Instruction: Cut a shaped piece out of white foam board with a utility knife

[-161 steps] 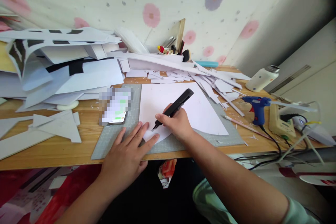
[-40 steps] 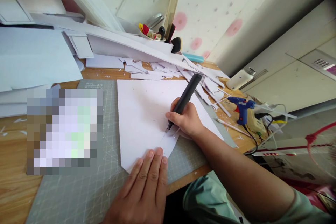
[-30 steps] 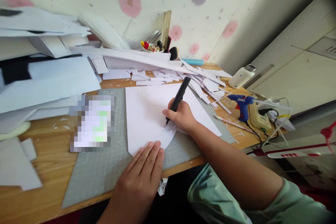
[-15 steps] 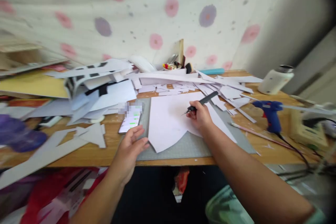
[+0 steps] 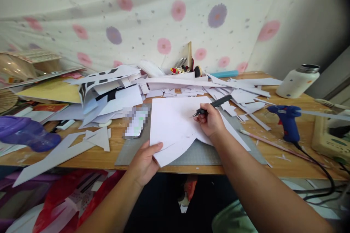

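Note:
A large white board sheet (image 5: 175,120) with a curved, notched near edge lies over a grey cutting mat (image 5: 180,158). My left hand (image 5: 146,160) grips the sheet's near left corner, thumb on top and fingers underneath. In my right hand (image 5: 212,120), a black craft knife (image 5: 218,102) is held like a pen, its thin metal tip pointing down-left just over the sheet. Whether the tip touches the surface I cannot tell. Left of the sheet lies a phone (image 5: 136,125), its screen partly blurred.
White offcuts (image 5: 100,140) and piled sheets (image 5: 120,102) crowd the left and back. A blue glue gun (image 5: 287,120) with a cord, a white bottle (image 5: 296,82) and a pink stick (image 5: 270,142) are on the right. A purple bottle (image 5: 35,134) lies at left.
My left hand has closed on the sheet's near left corner, where before it hovered open beside it. The sheet's corner has shifted slightly toward me. My right hand keeps the craft knife.

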Available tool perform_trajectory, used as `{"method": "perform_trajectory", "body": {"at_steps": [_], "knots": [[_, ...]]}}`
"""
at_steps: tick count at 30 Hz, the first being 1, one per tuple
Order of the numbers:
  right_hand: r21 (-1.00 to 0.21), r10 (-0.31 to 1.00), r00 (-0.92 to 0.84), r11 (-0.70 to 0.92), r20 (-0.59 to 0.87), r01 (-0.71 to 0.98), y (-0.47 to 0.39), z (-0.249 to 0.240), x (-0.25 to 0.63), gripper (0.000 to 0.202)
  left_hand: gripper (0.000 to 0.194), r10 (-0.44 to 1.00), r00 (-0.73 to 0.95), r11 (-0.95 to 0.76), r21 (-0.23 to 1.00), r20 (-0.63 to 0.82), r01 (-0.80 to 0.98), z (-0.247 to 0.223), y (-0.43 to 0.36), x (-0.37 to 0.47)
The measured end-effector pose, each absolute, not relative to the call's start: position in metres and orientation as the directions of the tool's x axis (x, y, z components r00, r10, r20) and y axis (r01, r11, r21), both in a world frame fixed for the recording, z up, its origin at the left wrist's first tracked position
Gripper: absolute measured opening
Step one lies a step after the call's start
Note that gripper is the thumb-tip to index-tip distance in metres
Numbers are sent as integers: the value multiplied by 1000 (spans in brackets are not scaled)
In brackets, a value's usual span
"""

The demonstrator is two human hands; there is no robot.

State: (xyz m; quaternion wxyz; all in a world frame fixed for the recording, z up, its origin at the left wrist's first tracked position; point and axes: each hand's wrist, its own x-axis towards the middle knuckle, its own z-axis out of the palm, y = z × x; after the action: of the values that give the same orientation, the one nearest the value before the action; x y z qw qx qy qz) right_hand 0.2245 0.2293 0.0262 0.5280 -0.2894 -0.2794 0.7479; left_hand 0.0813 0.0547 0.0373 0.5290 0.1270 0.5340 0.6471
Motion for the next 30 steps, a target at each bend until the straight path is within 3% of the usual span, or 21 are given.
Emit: {"method": "perform_trajectory", "body": {"at_steps": [10, 20, 30], "knots": [[-706, 950, -280, -291, -135, -646, 228, 29, 226, 23, 49, 809, -394, 168, 814, -436, -556, 37, 54, 72], [-675, 949, -271, -305, -159, -672, 230, 29, 226, 20, 32, 920, -244, 185, 888, -307, -420, 42, 55, 64], [-692, 949, -260, -310, -180, -652, 234, 25, 227, 22, 37, 948, -161, 241, 949, -275, -202, 33, 58, 42]]}}
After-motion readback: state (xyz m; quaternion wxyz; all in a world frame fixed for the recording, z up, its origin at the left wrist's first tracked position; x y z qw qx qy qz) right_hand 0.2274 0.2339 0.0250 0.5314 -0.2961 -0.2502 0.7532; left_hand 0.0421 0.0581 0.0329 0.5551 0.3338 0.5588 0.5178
